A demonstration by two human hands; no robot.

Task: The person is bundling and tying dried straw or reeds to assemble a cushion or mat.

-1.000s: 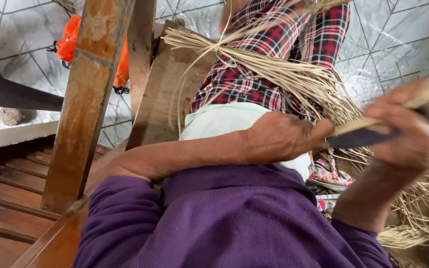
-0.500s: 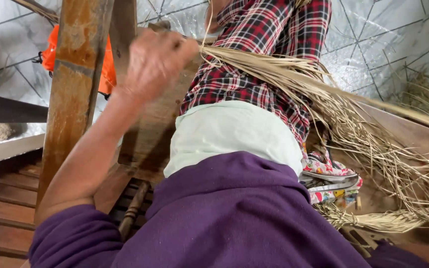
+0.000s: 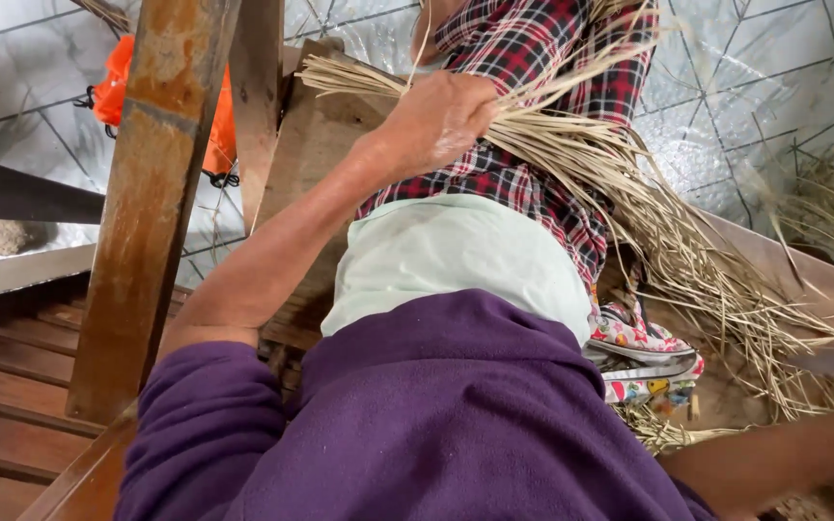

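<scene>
Purple sleeve (image 3: 407,425) fills the near frame. Right forearm low at right edge; hand cut off, can't tell its grip. Flowered sandal (image 3: 644,333) by the floor straw. Left hand (image 3: 436,121) clenched round the dry straw bundle (image 3: 571,159), w/ ends on the wooden board (image 3: 316,145). Wooden post (image 3: 156,193) crowds left; tiled wall (image 3: 745,106) beyond.

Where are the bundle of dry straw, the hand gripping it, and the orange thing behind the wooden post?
bundle of dry straw (image 3: 571,159), head view, on the stalks just past the grip.
left hand (image 3: 436,121), head view, on its back.
orange thing (image 3: 118,87), head view, on its left part.
</scene>
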